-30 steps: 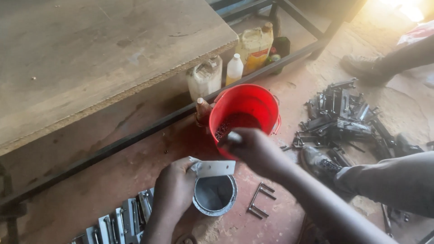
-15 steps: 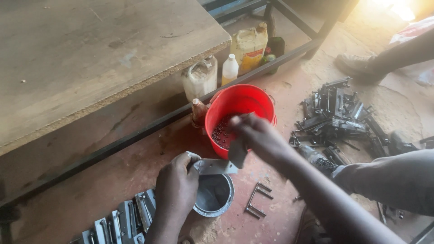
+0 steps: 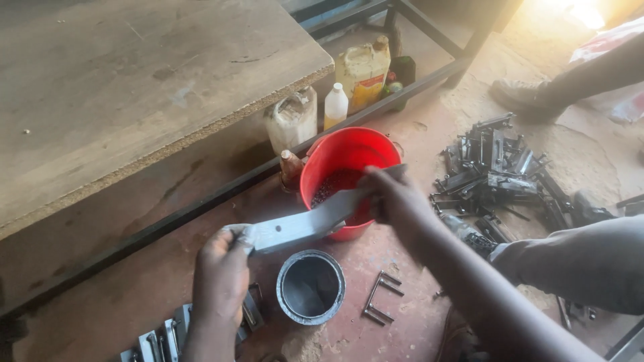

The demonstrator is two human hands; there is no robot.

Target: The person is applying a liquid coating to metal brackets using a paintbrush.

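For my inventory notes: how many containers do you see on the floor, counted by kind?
Red bucket: 1
Grey paint tin: 1
Plastic jugs: 2
Small bottles: 2
Total: 6

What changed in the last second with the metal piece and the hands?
The right hand came back from the red bucket and now brushes along the flat metal strip. The left hand lifted the strip off the grey tin. Bucket and tin stayed put.
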